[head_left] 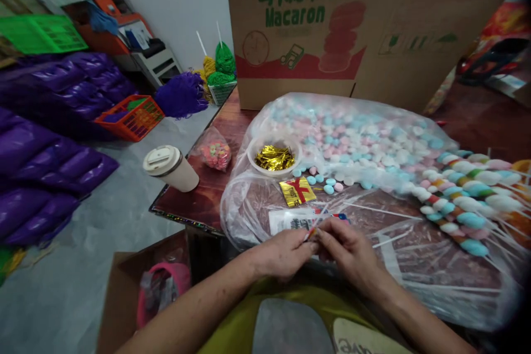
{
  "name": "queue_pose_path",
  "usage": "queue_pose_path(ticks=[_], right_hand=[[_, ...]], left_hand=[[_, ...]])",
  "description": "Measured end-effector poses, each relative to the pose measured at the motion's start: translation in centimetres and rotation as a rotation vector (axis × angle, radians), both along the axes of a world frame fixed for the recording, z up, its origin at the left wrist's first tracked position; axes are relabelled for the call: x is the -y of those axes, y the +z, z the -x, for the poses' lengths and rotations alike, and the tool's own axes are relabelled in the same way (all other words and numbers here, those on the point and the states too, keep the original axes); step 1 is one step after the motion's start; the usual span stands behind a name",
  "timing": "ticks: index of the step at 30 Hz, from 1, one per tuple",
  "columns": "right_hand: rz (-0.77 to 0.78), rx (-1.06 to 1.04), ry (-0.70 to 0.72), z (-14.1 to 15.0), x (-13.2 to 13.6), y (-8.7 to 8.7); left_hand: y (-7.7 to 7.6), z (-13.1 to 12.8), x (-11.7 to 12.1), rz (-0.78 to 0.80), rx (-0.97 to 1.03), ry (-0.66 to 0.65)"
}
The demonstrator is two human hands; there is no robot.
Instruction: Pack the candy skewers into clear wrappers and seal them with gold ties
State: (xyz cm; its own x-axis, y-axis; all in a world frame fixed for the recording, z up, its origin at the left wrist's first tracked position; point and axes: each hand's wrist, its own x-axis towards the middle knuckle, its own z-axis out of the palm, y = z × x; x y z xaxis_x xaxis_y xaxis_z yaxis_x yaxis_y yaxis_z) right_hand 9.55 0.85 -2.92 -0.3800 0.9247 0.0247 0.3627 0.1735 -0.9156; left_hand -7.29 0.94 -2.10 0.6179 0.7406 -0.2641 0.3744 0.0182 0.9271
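Observation:
Both hands meet at the front of the table. My left hand (pixel 286 251) is closed around a thin white stick (pixel 322 213) with a small white, red and orange piece (pixel 310 234) low on it. The fingers of my right hand (pixel 342 243) pinch at the same spot, partly hiding it. Just beyond them lie a white printed packet (pixel 290 220) and a gold card with red print (pixel 297 191). A white bowl (pixel 254 155) holds gold twist ties (pixel 274 158). Behind is a large clear bag of pastel candies (pixel 352 138), with several loose ones (pixel 329 188) in front.
Finished-looking candy skewers (pixel 468 199) are piled at right, near loose white sticks (pixel 385 210). A Macaron carton (pixel 298 83) stands behind. At left are a lidded cup (pixel 178 174) and a small bag of coloured pieces (pixel 215 154). An open box (pixel 120 287) sits below the table edge.

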Motion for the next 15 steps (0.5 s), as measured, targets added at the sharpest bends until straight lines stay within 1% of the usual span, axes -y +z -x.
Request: queue_pose_path(ticks=[2, 3, 4, 5, 6, 7, 8, 9, 10, 11, 12, 13, 15], right_hand=[[-0.533, 0.227, -0.07, -0.3, -0.7, 1.1], [-0.769, 0.332, -0.059, -0.3, -1.1, 1.6], [-0.952, 0.425, 0.004, -0.3, -1.4, 2.0], [-1.073, 0.506, 0.108, -0.2, -1.7, 2.2], [-1.14, 0.577, 0.233, 0.0, -2.0, 2.3], [-1.173, 0.632, 0.35, 0.2, -2.2, 2.1], [-1.184, 0.671, 0.441, 0.3, -2.4, 1.7], [-1.174, 0.695, 0.503, 0.5, -2.4, 1.2], [-1.136, 0.708, 0.544, 0.7, -2.4, 0.6], [-1.061, 0.71, 0.573, 0.8, -2.2, 0.0], [-0.932, 0.696, 0.59, 0.9, -2.0, -0.5], [-0.769, 0.668, 0.589, 1.1, -1.9, -0.9], [-0.462, 0.6, 0.565, 1.5, -1.9, -0.8]], left_hand=[[-0.2, 0.2, -0.7, 0.031, -0.068, 0.091], [-0.3, 0.3, -1.0, 0.073, -0.066, 0.125], [-0.5, 0.4, -1.3, 0.122, -0.046, 0.14], [-0.7, 0.5, -1.5, 0.167, -0.019, 0.138], [-0.8, 0.5, -1.6, 0.199, 0.006, 0.122], [-0.9, 0.6, -1.7, 0.229, 0.028, 0.096], [-0.8, 0.7, -1.7, 0.261, 0.043, 0.045], [-0.7, 0.9, -1.6, 0.271, 0.042, -0.016], [-0.6, 1.1, -1.6, 0.254, 0.024, -0.079], [-0.4, 1.4, -1.5, 0.222, -0.004, -0.131], [-0.2, 1.8, -1.4, 0.154, -0.056, -0.161], [-0.1, 2.2, -1.3, 0.039, -0.135, -0.174], [0.1, 3.1, -0.9, -0.306, -0.317, -0.138]])
